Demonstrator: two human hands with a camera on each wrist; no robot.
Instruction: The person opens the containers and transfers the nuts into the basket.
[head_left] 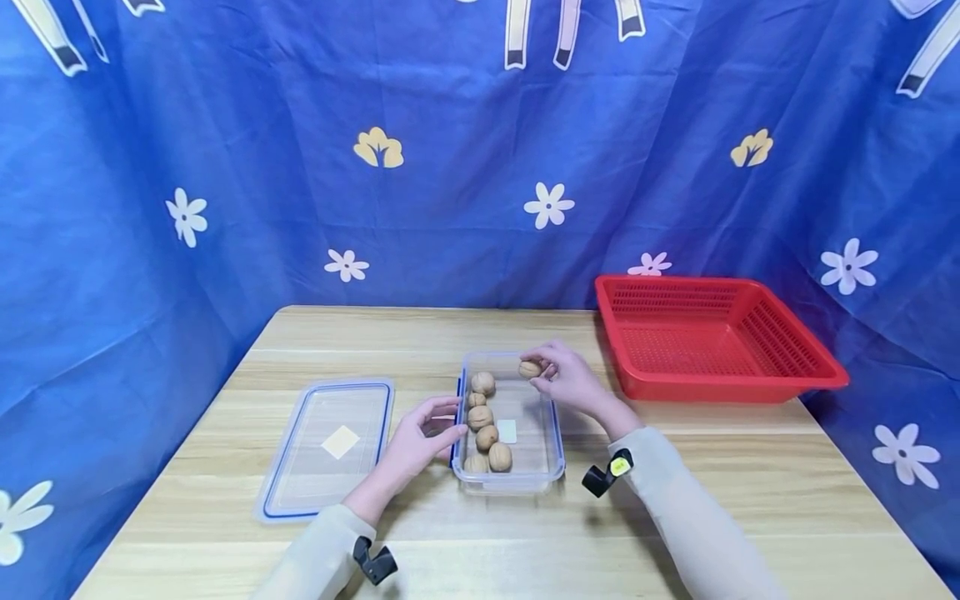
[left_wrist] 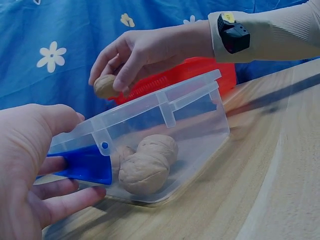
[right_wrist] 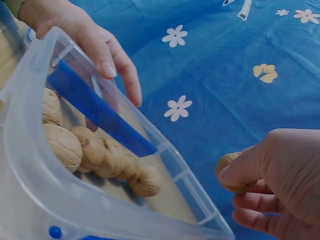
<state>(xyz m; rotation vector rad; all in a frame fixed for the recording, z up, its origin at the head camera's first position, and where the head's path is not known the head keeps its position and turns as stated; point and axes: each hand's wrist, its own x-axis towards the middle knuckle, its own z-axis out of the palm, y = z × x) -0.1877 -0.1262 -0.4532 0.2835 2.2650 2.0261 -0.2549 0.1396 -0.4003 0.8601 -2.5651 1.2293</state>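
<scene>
Pinching a walnut [head_left: 530,369] between thumb and fingertips, the right hand [head_left: 572,383] is holding it above the far end of the plastic container [head_left: 517,480]; the left hand [head_left: 416,437], fingers apart, is resting at the blue latch [left_wrist: 89,164].

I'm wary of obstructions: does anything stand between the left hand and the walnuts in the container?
Yes: the left wall of the container, with its blue latch, stands between the left hand and the walnuts inside. The lid lies aside; the top is open.
</scene>
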